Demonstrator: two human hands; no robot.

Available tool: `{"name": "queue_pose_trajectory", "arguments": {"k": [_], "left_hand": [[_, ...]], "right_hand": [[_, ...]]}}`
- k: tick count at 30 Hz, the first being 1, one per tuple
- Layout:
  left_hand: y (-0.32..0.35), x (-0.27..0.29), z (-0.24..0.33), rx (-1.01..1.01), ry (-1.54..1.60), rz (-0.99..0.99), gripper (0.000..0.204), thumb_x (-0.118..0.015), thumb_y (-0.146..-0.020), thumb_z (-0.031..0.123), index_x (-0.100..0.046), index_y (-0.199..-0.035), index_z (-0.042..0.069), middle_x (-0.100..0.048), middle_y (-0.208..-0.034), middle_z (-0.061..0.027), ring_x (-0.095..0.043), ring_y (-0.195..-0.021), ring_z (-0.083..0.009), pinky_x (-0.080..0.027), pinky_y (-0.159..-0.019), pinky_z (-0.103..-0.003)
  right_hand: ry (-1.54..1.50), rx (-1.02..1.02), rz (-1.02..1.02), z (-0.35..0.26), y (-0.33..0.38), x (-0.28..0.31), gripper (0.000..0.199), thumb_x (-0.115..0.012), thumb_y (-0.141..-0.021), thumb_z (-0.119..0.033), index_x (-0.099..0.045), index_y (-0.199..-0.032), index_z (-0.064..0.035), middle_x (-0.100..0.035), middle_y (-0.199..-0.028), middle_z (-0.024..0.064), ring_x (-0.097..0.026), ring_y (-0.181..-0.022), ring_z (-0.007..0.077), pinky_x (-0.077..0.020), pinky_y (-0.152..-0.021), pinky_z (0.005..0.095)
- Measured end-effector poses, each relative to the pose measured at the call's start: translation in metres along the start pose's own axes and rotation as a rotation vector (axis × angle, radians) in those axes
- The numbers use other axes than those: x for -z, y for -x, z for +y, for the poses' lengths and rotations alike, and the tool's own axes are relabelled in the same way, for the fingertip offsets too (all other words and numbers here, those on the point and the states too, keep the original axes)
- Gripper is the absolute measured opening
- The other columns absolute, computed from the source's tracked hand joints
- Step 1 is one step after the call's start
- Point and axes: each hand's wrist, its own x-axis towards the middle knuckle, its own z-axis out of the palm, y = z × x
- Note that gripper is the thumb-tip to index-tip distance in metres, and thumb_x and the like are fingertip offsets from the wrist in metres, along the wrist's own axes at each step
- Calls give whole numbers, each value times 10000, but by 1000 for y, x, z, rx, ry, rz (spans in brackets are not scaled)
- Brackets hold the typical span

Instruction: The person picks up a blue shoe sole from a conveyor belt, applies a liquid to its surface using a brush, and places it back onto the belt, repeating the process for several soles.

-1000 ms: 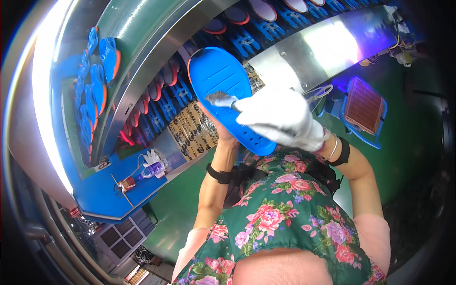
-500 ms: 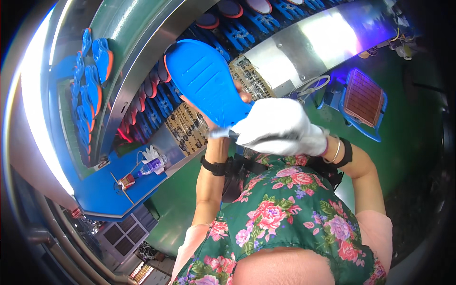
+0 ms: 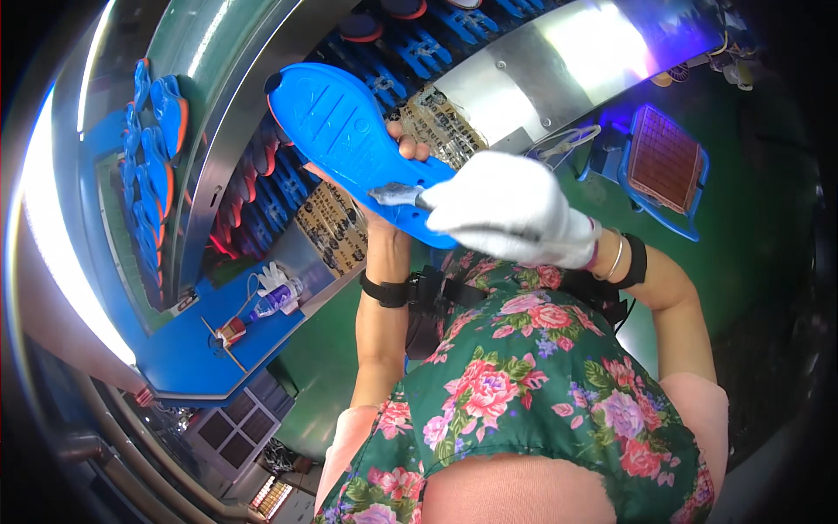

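A blue shoe sole (image 3: 336, 122) with a reddish rim along one side is in my bare left hand (image 3: 407, 142), whose fingers curl over its right edge. The rest of that hand lies mostly hidden beneath the sole. In a white knit glove, my right hand (image 3: 502, 210) is closed on a small brush (image 3: 398, 194) with a pale, wet-looking tip. That tip lies against the narrower end of the sole, near some small holes. The glove hides the brush's handle and covers part of the sole's near end.
Blue-and-orange soles (image 3: 157, 166) stand in a group on the left. Behind a metal-edged conveyor, blue shoe racks (image 3: 423, 52) line up. A blue side table (image 3: 205, 349) bears a purple-labelled bottle (image 3: 275, 299). At right stands a blue-framed stool (image 3: 668, 162) with a reddish woven seat.
The sole has shifted left in the picture. The brush tip, blurred past the sole's near edge before, is now on its surface. Both hands keep their holds.
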Motion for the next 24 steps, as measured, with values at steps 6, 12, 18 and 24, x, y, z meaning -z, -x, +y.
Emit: {"name": "queue_pose_trajectory", "arguments": {"k": [6, 12, 18, 24], "left_hand": [[2, 0, 5, -16, -17, -31, 1135, -609, -732, 905, -427, -1434, 32, -588, -1162, -153, -591, -892, -274, -515, -830, -433], [3, -4, 12, 126, -222, 194, 1169, -375, -748, 994, -500, -1401, 32, -648, -1072, -185, -641, -801, -318, -535, -746, -466], [-3, -7, 16, 398, -292, 151, 1176, -399, -778, 967, -472, -1429, -10, -640, -1136, -232, -674, -780, -343, -568, -688, -448], [-17, 11, 22, 528, -238, 171, 1165, -438, -796, 916, -397, -1540, 21, -631, -1298, -291, -715, -1022, -427, -643, -799, -554]], "right_hand": [[-339, -42, -175, -12, 15, -2, 194, -794, -812, -124, -768, -1004, -126, -753, -973, 55, -699, -828, 258, -570, -720, 373], [41, 19, -312, -12, 22, 7, 317, -790, -804, -65, -761, -1118, -104, -758, -1081, 89, -704, -857, 266, -578, -737, 366], [-416, -135, -242, -5, 24, 8, 216, -791, -774, -84, -781, -986, -124, -766, -1011, 74, -707, -865, 258, -564, -746, 376], [98, 98, -396, -11, 37, 1, 279, -719, -863, -70, -765, -1137, -97, -757, -1150, 126, -724, -902, 270, -595, -790, 389]]}}
